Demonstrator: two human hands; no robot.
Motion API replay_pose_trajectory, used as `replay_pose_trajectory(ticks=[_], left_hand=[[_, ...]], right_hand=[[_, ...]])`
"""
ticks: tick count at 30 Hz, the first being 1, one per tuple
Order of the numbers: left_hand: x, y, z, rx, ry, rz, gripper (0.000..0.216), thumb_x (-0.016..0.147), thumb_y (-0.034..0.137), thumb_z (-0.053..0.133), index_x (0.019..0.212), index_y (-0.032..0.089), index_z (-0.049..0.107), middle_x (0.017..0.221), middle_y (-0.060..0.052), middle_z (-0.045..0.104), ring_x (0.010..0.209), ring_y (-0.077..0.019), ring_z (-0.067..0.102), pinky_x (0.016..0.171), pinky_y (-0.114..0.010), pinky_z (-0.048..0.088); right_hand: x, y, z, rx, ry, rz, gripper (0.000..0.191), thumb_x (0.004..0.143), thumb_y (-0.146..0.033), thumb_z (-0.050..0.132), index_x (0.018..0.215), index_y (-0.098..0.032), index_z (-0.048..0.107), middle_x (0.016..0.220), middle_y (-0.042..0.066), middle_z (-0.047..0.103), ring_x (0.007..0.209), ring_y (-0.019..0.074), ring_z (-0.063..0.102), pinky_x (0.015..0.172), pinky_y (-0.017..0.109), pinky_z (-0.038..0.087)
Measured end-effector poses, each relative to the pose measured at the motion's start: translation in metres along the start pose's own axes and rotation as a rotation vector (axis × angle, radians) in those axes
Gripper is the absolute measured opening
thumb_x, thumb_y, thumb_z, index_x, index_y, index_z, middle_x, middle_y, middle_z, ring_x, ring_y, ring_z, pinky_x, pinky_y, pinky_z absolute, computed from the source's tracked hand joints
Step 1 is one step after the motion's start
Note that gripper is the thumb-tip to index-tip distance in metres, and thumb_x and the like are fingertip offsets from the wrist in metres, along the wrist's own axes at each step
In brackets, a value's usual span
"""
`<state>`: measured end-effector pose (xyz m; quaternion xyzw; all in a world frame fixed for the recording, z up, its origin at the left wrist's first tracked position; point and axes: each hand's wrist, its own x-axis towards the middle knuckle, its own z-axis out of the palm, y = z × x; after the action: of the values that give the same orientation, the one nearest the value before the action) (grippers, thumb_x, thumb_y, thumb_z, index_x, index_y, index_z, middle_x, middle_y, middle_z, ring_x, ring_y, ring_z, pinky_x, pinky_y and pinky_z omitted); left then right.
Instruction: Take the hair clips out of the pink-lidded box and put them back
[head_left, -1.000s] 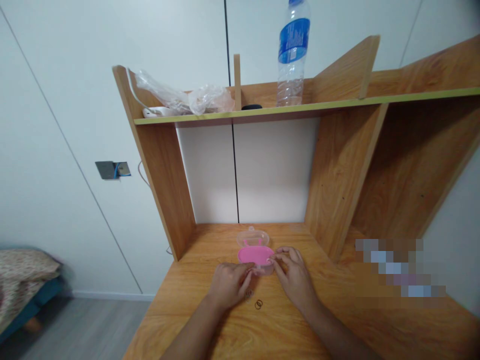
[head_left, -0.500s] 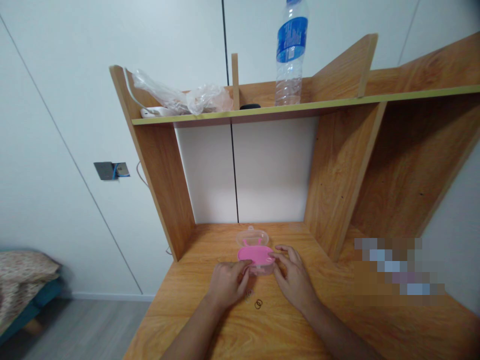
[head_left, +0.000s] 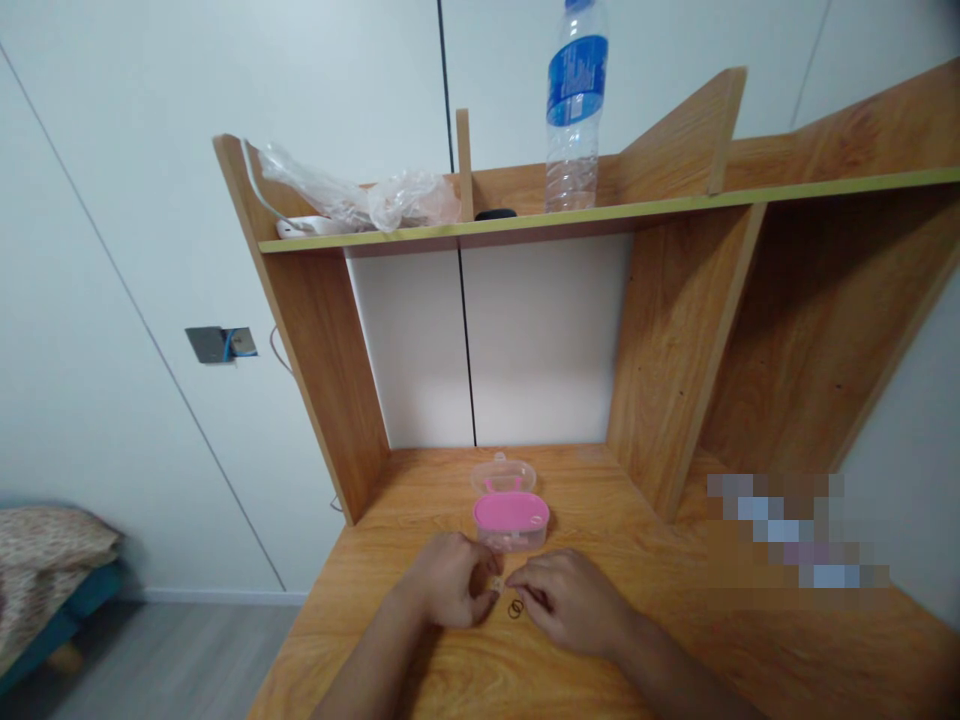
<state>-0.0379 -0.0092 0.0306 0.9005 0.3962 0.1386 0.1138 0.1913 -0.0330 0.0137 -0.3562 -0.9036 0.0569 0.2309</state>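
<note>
At the near middle of the table (head_left: 420, 690), the 2 hands sit close together, knuckles up, with their fingertips almost meeting. The left hand (head_left: 448, 582) is loosely curled; its fingers (head_left: 480, 598) are bent in and drawn together, with thumb and forefinger closing toward a small pale piece (head_left: 497, 583) on the wood. The right hand (head_left: 571, 606) lies flatter, its fingers (head_left: 525, 580) pressed side by side and pointing left at that same piece. The piece is too small to tell whether either hand actually pinches it or only touches it.

A small dark ring (head_left: 515, 608) lies flat on the table just below the gap between the 2 sets of fingertips. It is right beside the right thumb and near the left forefinger, and neither hand visibly lifts it.

Just beyond the fingertips, apart from both hands, stands a small pink box (head_left: 511, 512). Its clear lid (head_left: 502, 472) is open and tipped back on the far side.

Above the table, on the shelf (head_left: 675, 205), a water bottle (head_left: 574, 110) with a blue label stands upright. To its left is a small dark thing (head_left: 495, 214), and further left lies a crumpled plastic bag (head_left: 375, 200). Part of a bed (head_left: 45, 540) shows at the far left, low on the floor side.
</note>
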Motion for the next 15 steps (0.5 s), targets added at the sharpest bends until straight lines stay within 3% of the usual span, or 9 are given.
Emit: replay_pose_trajectory(ticks=[6,15], left_hand=[[0.002,0.005,0.005,-0.057,-0.012,-0.017,0.011,0.073,0.021,0.063,0.08,0.022,0.071,0.064,0.002,0.072,0.054,-0.014,0.063,0.052,-0.021,0.042],[0.004,0.006,0.012,-0.065,0.036,0.014,0.01,0.073,0.021,0.063,0.079,0.021,0.071,0.062,0.001,0.071,0.052,-0.0133,0.061,0.051,-0.021,0.041]], right_hand=[[0.0,0.006,0.001,0.028,0.004,0.037,0.021,0.085,-0.014,0.056,0.077,-0.025,0.072,0.07,-0.001,0.074,0.061,0.0167,0.065,0.059,0.024,0.041],[0.0,0.005,0.004,0.057,0.004,0.06,0.016,0.089,-0.025,0.059,0.084,-0.027,0.074,0.074,0.0,0.074,0.069,0.0185,0.067,0.065,0.025,0.046]])
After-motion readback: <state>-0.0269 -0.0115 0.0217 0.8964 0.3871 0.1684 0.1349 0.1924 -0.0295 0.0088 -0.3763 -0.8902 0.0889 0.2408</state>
